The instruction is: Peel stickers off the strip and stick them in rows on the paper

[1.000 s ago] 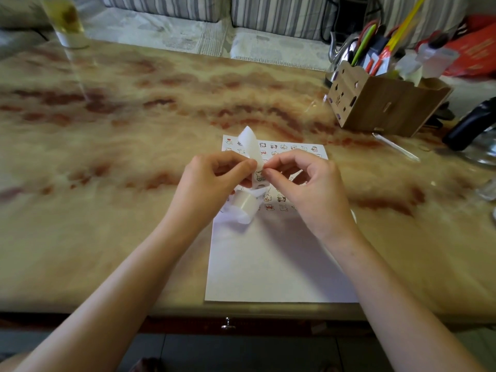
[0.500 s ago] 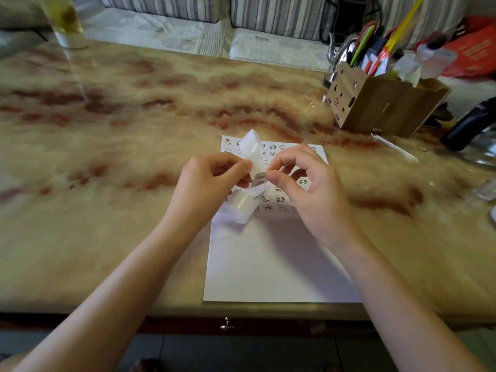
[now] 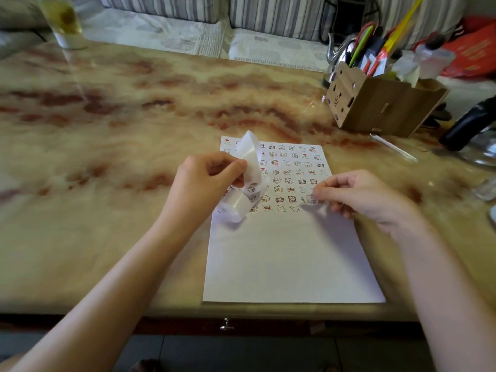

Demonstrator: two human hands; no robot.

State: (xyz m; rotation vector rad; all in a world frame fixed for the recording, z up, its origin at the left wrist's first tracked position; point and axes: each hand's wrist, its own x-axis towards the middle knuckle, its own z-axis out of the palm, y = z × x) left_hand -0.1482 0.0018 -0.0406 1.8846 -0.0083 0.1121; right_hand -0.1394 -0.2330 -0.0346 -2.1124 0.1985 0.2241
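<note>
A white sheet of paper (image 3: 290,259) lies on the marble table, its far half filled with rows of small cartoon stickers (image 3: 291,173). My left hand (image 3: 204,183) pinches the curled glossy sticker strip (image 3: 251,167) above the paper's left edge; the strip loops up and curls under the hand. My right hand (image 3: 359,194) is over the paper's right side and pinches one peeled sticker (image 3: 311,199) between thumb and forefinger, low over the end of a sticker row.
A wooden desk organiser (image 3: 381,103) with pens and scissors stands at the back right. A dark object (image 3: 467,124) and glassware sit at the right edge. A glass jar (image 3: 64,20) stands far left. The table's front edge (image 3: 188,310) runs just below the paper.
My right hand has pulled a sticker off the strip and moved right and down to the paper's right side. My left hand stays with the strip.
</note>
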